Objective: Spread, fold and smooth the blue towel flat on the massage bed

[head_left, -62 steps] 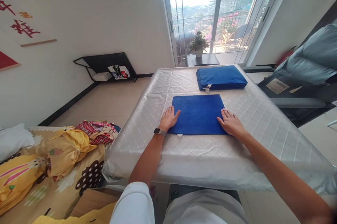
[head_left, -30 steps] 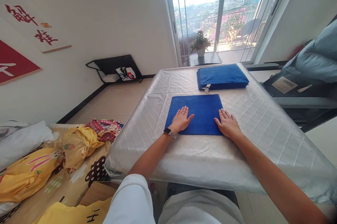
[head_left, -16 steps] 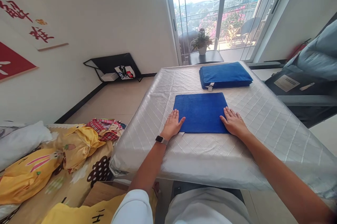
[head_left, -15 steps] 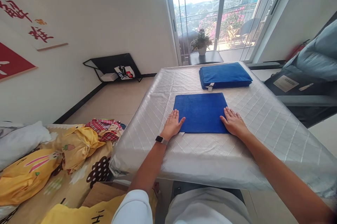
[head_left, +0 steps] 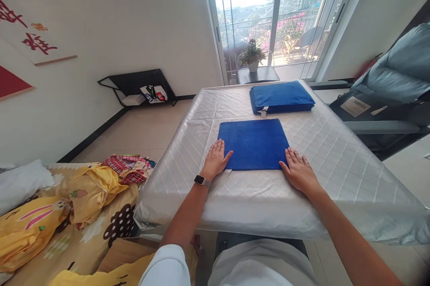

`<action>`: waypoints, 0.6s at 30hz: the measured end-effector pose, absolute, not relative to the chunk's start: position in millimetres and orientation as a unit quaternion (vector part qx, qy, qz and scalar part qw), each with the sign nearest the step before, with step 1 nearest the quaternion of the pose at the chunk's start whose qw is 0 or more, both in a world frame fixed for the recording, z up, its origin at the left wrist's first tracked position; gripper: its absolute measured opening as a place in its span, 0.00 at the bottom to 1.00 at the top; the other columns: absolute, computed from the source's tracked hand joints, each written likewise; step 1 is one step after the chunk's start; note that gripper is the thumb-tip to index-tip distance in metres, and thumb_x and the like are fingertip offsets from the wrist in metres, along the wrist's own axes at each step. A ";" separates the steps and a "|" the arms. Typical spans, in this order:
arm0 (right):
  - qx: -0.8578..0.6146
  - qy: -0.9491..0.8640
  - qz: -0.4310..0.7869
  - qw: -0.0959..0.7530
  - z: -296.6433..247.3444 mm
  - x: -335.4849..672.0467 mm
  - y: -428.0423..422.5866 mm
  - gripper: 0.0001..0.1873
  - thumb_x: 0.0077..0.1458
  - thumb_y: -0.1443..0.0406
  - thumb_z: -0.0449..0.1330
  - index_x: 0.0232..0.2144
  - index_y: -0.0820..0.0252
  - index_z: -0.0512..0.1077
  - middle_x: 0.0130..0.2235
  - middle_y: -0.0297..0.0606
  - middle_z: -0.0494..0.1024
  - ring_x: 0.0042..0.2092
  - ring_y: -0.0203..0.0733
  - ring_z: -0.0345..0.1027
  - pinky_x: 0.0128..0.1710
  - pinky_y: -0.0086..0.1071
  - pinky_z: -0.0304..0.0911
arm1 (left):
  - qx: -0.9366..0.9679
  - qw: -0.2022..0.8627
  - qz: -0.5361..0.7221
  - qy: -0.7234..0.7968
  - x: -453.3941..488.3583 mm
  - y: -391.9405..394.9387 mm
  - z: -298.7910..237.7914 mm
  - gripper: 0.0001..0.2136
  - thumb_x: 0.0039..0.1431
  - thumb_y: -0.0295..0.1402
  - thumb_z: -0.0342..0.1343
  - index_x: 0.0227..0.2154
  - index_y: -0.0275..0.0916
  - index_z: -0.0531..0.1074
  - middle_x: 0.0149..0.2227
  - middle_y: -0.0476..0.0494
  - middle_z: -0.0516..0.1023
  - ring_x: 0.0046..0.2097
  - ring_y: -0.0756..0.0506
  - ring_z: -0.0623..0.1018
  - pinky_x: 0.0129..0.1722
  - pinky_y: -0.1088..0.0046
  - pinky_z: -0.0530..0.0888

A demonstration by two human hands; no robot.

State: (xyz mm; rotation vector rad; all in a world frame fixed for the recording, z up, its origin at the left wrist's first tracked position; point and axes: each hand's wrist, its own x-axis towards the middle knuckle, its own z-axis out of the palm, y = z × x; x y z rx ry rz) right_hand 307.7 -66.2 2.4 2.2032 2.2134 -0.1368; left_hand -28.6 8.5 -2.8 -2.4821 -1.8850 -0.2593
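A folded blue towel [head_left: 252,143] lies flat on the silver quilted table cover [head_left: 336,156]. My left hand [head_left: 215,159], a watch on its wrist, rests flat at the towel's near left corner with the thumb on the cloth. At the near right corner, my right hand [head_left: 298,171] lies flat with spread fingers, touching the towel's edge. A stack of folded blue towels [head_left: 280,97] sits farther back on the table.
To the left lies a bed with yellow patterned bedding [head_left: 50,214] and a red plaid cloth [head_left: 126,167]. A black shelf [head_left: 136,83] stands by the wall. A potted plant [head_left: 252,55] sits on a chair at the balcony door. A grey recliner [head_left: 386,97] is at right.
Both hands slid outward and back toward me along the towel, from resting on its surface to its near corners. The camera view shifted slightly.
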 end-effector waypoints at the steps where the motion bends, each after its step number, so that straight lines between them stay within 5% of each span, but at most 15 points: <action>1: 0.705 0.707 -0.047 0.006 2.7 307.6 -65.7 0.38 0.72 0.52 0.34 0.75 0.70 0.46 0.75 0.41 0.42 0.75 0.47 0.36 0.74 0.47 0.36 | -0.802 0.022 -0.097 -0.589 -24.8 5.7 1.7 0.37 0.74 0.53 0.30 0.72 0.25 0.51 0.74 0.29 0.50 0.75 0.39 0.50 0.73 0.57 0.52; 11: 0.691 0.722 -0.011 -0.031 -16.1 315.6 -62.6 0.37 0.71 0.54 0.39 0.74 0.66 0.49 0.74 0.45 0.48 0.75 0.50 0.41 0.73 0.50 0.40 | -0.931 0.025 -0.088 -0.352 128.9 -22.1 18.2 0.37 0.75 0.53 0.30 0.71 0.26 0.54 0.73 0.33 0.52 0.75 0.42 0.51 0.73 0.63 0.49; 15: 0.673 0.739 0.009 -0.034 -20.7 320.9 -65.0 0.35 0.69 0.64 0.40 0.75 0.64 0.45 0.74 0.45 0.52 0.75 0.49 0.40 0.72 0.49 0.42 | -0.938 -0.010 -0.081 -0.337 176.6 -22.7 10.7 0.36 0.75 0.52 0.26 0.72 0.27 0.51 0.74 0.35 0.52 0.75 0.44 0.50 0.73 0.65 0.48; 18: 0.677 0.736 -0.004 -0.026 -18.4 320.1 -64.6 0.35 0.70 0.60 0.39 0.75 0.64 0.45 0.74 0.44 0.49 0.75 0.50 0.39 0.73 0.50 0.41 | -0.933 -0.028 -0.078 -0.350 170.6 -24.2 5.3 0.38 0.74 0.54 0.24 0.72 0.27 0.49 0.74 0.35 0.50 0.75 0.44 0.49 0.73 0.65 0.47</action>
